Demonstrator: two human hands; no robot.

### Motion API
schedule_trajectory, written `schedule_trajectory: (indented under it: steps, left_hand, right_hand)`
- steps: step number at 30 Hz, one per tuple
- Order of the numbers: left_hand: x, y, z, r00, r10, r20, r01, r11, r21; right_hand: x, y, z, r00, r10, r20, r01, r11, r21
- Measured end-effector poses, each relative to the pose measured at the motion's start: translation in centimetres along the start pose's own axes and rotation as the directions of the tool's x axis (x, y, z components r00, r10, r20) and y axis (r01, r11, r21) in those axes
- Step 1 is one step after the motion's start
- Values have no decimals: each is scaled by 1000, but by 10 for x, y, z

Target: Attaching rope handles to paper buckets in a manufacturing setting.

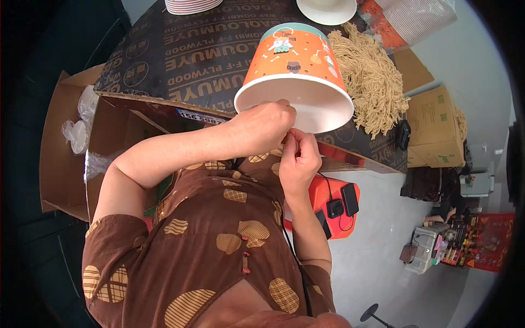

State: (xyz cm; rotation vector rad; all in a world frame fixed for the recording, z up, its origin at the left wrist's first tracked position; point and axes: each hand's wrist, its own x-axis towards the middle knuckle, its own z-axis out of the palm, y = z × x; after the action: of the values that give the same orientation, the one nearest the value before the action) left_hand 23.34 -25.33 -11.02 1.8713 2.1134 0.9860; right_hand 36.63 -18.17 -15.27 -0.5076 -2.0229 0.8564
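Note:
A large orange paper bucket (306, 63) with a teal base band and cartoon prints lies on its side on the dark plywood table (202, 60), its white open mouth facing me. My left hand (263, 127) is closed at the lower left of the bucket's rim, knuckles up and fingertips hidden. Just below and to its right, my right hand (301, 162) is pinched closed, thumb against the fingers. The two hands nearly meet. Whatever lies between their fingertips is too small or hidden to name.
Beside the bucket lies a heap of beige cord strands (374, 82). Stacked paper buckets in plastic (407, 22) and a white round container (328, 12) stand farther back. An open carton (65, 164) is at left, a red stool (350, 221) with black devices below right.

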Motion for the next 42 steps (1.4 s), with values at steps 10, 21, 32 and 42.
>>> schedule_trajectory:
  steps: [10, 21, 32, 42]
  left_hand:
    - [-46, 23, 11, 984, -102, -145, 88, 991, -99]
    - [-42, 17, 33, 919, -300, -255, 212, 923, -321]
    - [-35, 20, 36, 894, -323, -310, 179, 893, -413]
    - [-36, 17, 31, 893, -343, -292, 246, 914, -322]
  right_hand:
    - [0, -3, -3, 995, 100, 3, -100, 994, 45]
    - [-2, -5, -1, 1000, 6, 10, -6, 1000, 24]
    - [-8, -4, 1, 999, -35, 19, 36, 999, -22]
    - [-10, 0, -10, 993, -119, 16, 120, 989, -88]
